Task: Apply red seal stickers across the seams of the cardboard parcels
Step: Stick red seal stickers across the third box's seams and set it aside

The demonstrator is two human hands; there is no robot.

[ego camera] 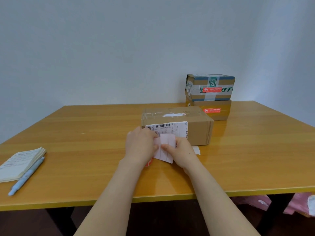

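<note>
Parcel [197, 130] taped shut, contents hidden; left hand [141, 145], right hand [184, 152] both pinch sticker sheet [167, 142] just before it

Top stacked parcel [210, 95]: large green letters "GT" on the front, running off the right edge.
Green tape band [212, 82]: a white "G" mark, on the same parcel's front top edge.
Upper red seal sticker [212, 89]: white print, too small to read.
Lower red seal sticker [212, 110]: on the lower stacked parcel [219, 116], white print, unreadable.
Shipping label [170, 127]: on the near parcel [199, 132]; barcode with tiny digits beneath, all too blurred to read.
Notebook [20, 163]: faint handwriting, illegible.
</note>
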